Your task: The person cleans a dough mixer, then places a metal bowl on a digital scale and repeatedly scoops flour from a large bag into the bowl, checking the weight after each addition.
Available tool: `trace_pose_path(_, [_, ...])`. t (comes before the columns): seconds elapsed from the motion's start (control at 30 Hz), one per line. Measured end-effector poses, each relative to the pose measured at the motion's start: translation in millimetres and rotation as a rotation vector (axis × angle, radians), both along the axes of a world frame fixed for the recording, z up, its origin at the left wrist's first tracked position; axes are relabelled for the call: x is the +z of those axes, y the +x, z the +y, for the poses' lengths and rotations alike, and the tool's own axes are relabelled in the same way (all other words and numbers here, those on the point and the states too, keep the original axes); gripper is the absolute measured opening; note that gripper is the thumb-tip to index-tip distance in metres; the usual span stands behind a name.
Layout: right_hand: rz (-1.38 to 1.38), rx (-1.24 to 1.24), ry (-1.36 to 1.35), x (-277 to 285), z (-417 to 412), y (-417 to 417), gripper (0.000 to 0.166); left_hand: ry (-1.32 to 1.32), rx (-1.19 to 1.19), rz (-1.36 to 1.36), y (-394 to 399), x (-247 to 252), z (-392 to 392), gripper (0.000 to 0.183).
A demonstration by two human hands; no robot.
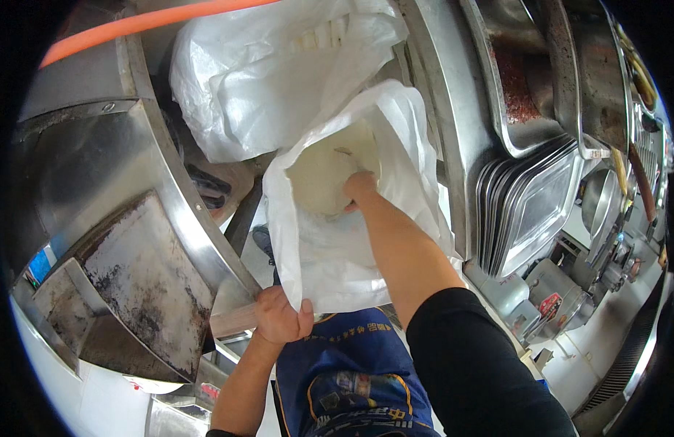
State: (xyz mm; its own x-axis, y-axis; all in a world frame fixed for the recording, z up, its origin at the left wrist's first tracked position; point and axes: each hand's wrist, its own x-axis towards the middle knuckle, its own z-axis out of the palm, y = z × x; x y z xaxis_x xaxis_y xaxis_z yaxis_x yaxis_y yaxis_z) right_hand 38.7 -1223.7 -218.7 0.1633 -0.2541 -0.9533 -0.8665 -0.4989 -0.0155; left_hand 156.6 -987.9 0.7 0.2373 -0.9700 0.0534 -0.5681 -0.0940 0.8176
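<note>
A white woven sack (342,284) hangs or stands before me with its mouth spread wide. My left hand (282,317) pinches the near left edge of the sack's mouth, thumb outside along the rim. Inside, my right hand (361,187) reaches down to a pale cream, loose-looking content (320,180) that I cannot name for sure. Its fingers are curled and partly hidden, so I cannot see whether they hold anything. A small dark mark or object shows on the pale content above that hand.
A bulky white plastic bag (271,82) lies just beyond the sack. Steel counters flank both sides. Stacked metal trays (533,213) stand at right, below deep steel pans (522,82). A stained metal box (145,284) sits at left. An orange hose (151,24) crosses the top.
</note>
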Motion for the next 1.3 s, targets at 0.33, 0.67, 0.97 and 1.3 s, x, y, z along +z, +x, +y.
trace_pose_path(0.33, [0.151, 0.028, 0.177, -93, 19, 4, 0.042, 0.046, -0.005, 0.013, -1, -1, -1, 0.013])
trace_pose_path(0.67, [-0.015, -0.384, -0.002, -141, 48, -10, 0.053, 0.009, -0.002, -0.021, -2, 1, 2, 0.014])
trace_pose_path(0.97, [-0.405, -0.979, 0.036, -143, 29, 11, 0.055, 0.061, 0.022, 0.064, -1, 3, 7, 0.015])
trace_pose_path(1.3, [-0.62, -1.447, 0.215, -102, -5, -1, 0.06, 0.092, -0.031, 0.039, -4, -6, 14, 0.018])
